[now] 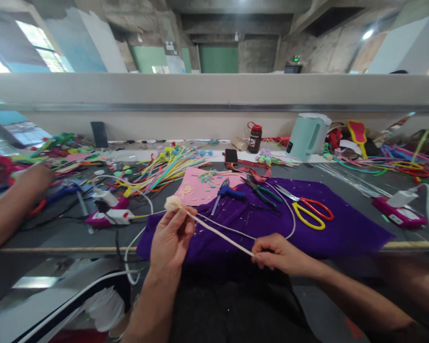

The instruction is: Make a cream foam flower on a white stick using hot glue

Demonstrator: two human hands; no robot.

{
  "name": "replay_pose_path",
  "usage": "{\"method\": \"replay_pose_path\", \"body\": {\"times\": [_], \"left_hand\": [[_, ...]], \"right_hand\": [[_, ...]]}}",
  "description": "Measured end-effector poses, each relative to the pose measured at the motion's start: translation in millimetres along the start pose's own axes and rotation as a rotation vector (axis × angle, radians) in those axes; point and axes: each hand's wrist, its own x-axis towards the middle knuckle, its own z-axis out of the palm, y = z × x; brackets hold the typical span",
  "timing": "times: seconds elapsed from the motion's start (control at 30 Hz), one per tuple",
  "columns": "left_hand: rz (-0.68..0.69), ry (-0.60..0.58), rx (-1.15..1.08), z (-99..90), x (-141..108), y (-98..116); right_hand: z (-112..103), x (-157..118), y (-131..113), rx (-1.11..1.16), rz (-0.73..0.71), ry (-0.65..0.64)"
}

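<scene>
A cream pipe cleaner (pixel 219 233) stretches between my two hands above the purple cloth (pixel 343 214). At its left end sits a fluffy cream tuft (pixel 172 203). My left hand (pixel 174 233) pinches the stem just below the tuft, fingers closed. The free end is gripped by my right hand (pixel 277 255), whose fingers are curled round it. Beyond them on the cloth lie a blue glue gun (pixel 230 192), dark green-handled pliers (pixel 262 193) and scissors (pixel 309 209) with red and yellow handles.
A pink sheet (pixel 195 188) carries small cut pieces. Behind it are bundled pipe cleaners (pixel 164 171), a phone (pixel 231 156), a brown bottle (pixel 255 138) and a mint kettle (pixel 307 137). Power strips (pixel 398 213) with cables flank the cloth. Another person's arm (pixel 17 205) reaches in at left.
</scene>
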Motion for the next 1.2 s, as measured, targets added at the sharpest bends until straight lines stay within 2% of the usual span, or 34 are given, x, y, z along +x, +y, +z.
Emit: {"method": "replay_pose_path", "body": {"times": [0.13, 0.3, 0.53, 0.63, 0.8, 0.9, 1.07, 1.2], "left_hand": [[0.039, -0.003, 0.041, -2.4, 5, 9], [0.032, -0.009, 0.147, -5.8, 3, 18], [0.008, -0.024, 0.192, -7.1, -2, 12], [0.007, -0.046, 0.21, -4.2, -3, 4], [-0.032, -0.104, 0.207, 5.5, -8, -8], [-0.043, -0.121, 0.203, 9.6, -11, -14], [-0.073, -0.14, 0.177, 8.3, -14, -20], [-0.112, -0.135, 0.206, 5.1, -14, -22]], "right_hand": [[0, -9, 8, -0.101, 0.021, 0.033], [4, -8, 20, -0.119, 0.059, -0.007], [13, 0, 11, -0.114, 0.008, -0.056], [12, 10, -1, -0.076, -0.015, -0.08], [20, 43, -28, 0.065, -0.113, 0.073], [32, 64, -39, 0.221, -0.162, 0.075], [47, 81, -38, 0.373, -0.178, 0.07], [44, 79, -31, 0.385, -0.132, 0.082]]}}
